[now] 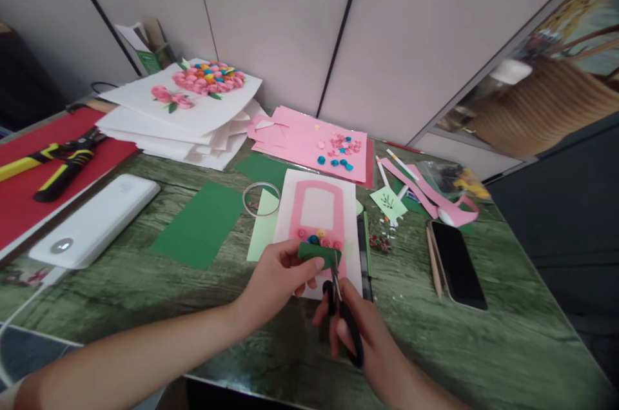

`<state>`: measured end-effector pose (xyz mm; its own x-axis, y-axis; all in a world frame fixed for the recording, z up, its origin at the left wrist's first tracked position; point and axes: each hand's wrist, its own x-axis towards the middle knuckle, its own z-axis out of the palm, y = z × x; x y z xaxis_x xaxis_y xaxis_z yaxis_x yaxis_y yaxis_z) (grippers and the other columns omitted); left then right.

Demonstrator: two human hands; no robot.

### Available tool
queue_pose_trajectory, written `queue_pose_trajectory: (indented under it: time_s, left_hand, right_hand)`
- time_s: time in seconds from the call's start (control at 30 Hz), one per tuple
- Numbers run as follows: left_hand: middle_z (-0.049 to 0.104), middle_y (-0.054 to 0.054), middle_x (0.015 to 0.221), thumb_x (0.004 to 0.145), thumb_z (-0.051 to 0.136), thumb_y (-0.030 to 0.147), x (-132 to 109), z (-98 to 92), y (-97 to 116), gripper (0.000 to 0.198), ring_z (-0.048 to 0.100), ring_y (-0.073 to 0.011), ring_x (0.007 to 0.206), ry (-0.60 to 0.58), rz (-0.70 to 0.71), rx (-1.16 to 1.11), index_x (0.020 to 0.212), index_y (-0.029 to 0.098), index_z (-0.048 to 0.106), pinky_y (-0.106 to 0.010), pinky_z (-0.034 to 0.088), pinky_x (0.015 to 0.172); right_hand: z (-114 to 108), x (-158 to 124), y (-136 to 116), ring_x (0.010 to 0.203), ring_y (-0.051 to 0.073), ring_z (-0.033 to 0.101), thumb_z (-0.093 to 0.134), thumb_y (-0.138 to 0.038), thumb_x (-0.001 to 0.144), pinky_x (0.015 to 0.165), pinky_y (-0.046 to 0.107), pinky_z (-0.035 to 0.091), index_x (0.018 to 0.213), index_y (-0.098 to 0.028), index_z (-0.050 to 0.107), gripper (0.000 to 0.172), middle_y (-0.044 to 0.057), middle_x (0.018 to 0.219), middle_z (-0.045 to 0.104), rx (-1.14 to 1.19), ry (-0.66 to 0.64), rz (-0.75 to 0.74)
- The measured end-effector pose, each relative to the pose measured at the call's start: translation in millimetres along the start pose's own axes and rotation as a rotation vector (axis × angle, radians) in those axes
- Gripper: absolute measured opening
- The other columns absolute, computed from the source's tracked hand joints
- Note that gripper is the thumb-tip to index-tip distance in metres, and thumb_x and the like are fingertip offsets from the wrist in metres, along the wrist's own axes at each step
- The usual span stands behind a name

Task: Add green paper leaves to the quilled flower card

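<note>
Green paper (313, 253), likely bendy, is well pinched at its left by the left hand (280, 273). Scissors (353, 331) are gripped by the right hand (371, 327).

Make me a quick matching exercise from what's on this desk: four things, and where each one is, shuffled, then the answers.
Things:
1. Phone
2. Scissors
3. Pliers
4. Small dark green paper

Places:
A. In the left hand
B. On the red sheet
C. Beside a brown stick
D. In the right hand

Pairs: 1-C, 2-D, 3-B, 4-A
</note>
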<state>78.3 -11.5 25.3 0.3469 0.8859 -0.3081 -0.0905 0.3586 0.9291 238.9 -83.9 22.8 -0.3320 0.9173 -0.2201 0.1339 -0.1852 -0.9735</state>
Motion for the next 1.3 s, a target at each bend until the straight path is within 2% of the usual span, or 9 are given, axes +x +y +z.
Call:
queue_pose_trajectory:
  time_s: [0.17, 0.4, 0.73, 1.0, 1.17, 1.3]
  left_hand:
    - [0.054, 0.004, 0.048, 0.071, 0.066, 0.031, 2.8, -1.6, 7.4, 0.020, 0.040, -0.0040, 0.038, -0.006, 0.017, 0.042, 0.067, 0.012, 0.058, -0.016, 0.028, 0.038]
    - [0.055, 0.004, 0.049, 0.071, 0.065, 0.029, 8.0, -8.5, 18.5, 0.016, 0.045, -0.0059, 0.043, -0.068, -0.004, 0.194, 0.071, 0.014, 0.064, -0.016, 0.032, 0.039]
    - [0.057, 0.004, 0.049, 0.070, 0.066, 0.023, 10.4, -11.9, 29.0, 0.009, 0.047, -0.0063, 0.044, -0.111, 0.020, 0.244, 0.070, 0.014, 0.067, -0.016, 0.037, 0.042]
    - [0.058, 0.002, 0.050, 0.069, 0.067, 0.025, 9.5, -10.3, 26.6, 0.010, 0.049, -0.0087, 0.046, -0.066, 0.026, 0.200, 0.070, 0.015, 0.069, -0.018, 0.038, 0.043]
    - [0.056, 0.003, 0.049, 0.071, 0.066, 0.025, 10.2, -10.5, 21.8, 0.011, 0.045, -0.0070, 0.044, -0.055, 0.045, 0.154, 0.072, 0.015, 0.069, -0.017, 0.033, 0.040]
    - [0.056, 0.003, 0.049, 0.073, 0.066, 0.029, 9.4, -8.1, 13.8, 0.016, 0.043, -0.0062, 0.043, -0.031, 0.055, 0.067, 0.071, 0.014, 0.068, -0.017, 0.032, 0.041]
  right_hand:
    - [-1.6, 2.1, 0.9, 0.048, 0.007, 0.041, 0.041, -0.063, 0.084, 0.045, 0.021, 0.037, 0.091, -0.019, 0.044, 0.045, 0.000, 0.070, 0.054, 0.005, 0.003, 0.047]
    - [-10.4, 1.9, -14.4, 0.048, 0.007, 0.039, 0.044, -0.070, 0.078, 0.045, 0.021, 0.034, 0.077, -0.020, 0.041, 0.050, -0.002, 0.063, 0.051, -0.041, -0.041, 0.150]
    - [-19.7, -0.8, -12.3, 0.048, 0.007, 0.039, 0.044, -0.059, 0.085, 0.045, 0.020, 0.032, 0.078, -0.020, 0.039, 0.040, -0.004, 0.060, 0.050, -0.065, -0.086, 0.134]
    - [-20.5, -0.1, -15.0, 0.046, 0.006, 0.037, 0.046, -0.055, 0.086, 0.043, 0.019, 0.030, 0.081, -0.019, 0.044, 0.036, -0.004, 0.059, 0.050, -0.081, -0.085, 0.160]
    - [-19.4, 0.4, -11.8, 0.047, 0.007, 0.037, 0.047, -0.052, 0.086, 0.042, 0.018, 0.029, 0.080, -0.019, 0.044, 0.034, -0.004, 0.059, 0.050, -0.076, -0.071, 0.166]
    - [-15.9, 2.2, -10.3, 0.045, 0.006, 0.037, 0.046, -0.057, 0.085, 0.041, 0.018, 0.028, 0.078, -0.019, 0.043, 0.039, -0.003, 0.059, 0.051, -0.082, -0.046, 0.147]
